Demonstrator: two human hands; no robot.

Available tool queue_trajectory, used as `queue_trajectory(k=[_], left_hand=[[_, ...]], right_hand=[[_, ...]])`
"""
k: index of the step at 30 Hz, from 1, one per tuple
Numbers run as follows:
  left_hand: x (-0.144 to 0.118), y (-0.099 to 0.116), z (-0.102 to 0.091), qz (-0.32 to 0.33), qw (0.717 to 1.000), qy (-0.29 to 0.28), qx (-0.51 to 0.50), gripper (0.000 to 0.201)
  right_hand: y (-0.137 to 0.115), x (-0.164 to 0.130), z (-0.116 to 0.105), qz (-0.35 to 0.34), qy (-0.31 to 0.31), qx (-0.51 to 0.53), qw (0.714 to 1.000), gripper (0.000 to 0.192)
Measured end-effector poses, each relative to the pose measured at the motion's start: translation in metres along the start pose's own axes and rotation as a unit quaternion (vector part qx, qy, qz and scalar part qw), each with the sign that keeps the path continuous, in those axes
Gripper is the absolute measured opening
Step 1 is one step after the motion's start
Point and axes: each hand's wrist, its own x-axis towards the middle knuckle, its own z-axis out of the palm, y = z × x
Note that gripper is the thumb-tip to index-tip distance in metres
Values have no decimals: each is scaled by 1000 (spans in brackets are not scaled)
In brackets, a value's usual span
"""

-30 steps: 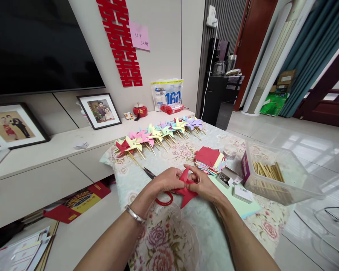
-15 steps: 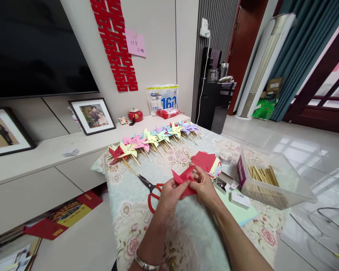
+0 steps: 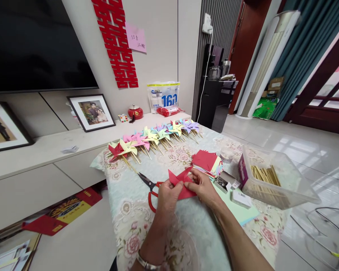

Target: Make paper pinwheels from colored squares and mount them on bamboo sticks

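A red paper pinwheel (image 3: 186,192), partly folded, is held between both hands above the flowered tablecloth. My left hand (image 3: 169,194) pinches its left side with thumb and fingers. On its right side my right hand (image 3: 201,185) presses the folded points near the middle, and the fingers hide part of the paper. Red-handled scissors (image 3: 151,185) lie with open blades just left of my left hand. Beyond my right hand is a stack of cut paper squares (image 3: 205,161), red on top. A small box of metal fasteners (image 3: 222,183) sits beside that stack.
Finished pinwheels (image 3: 152,137) on sticks lie in a row along the table's far side. At right, a clear plastic bin (image 3: 288,192) holds bamboo sticks (image 3: 265,175). A small white box (image 3: 241,198) rests on pale green paper (image 3: 247,215). A tape roll (image 3: 226,155) stands behind.
Both hands still grip the red paper, with small shifts of the fingers at its middle. The paper's folded points have moved slightly left. The camera view has shifted a little.
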Motion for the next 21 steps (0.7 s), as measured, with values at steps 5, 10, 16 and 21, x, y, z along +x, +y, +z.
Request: queue_trajectory(k=[5, 10, 16, 21], left_hand=[[-4, 7, -13, -14, 998, -12, -56, 32], [-8, 18, -17, -32, 996, 1, -79, 26], [-9, 21, -18, -41, 996, 5, -73, 29], [-6, 17, -22, -31, 997, 7, -71, 31]], right_hand=[[-11, -3, -6, -4, 34, 17, 999, 58], [-25, -11, -8, -70, -32, -23, 997, 34], [-26, -12, -6, -100, -37, -28, 994, 39], [-24, -11, -8, -112, -47, -25, 992, 20]])
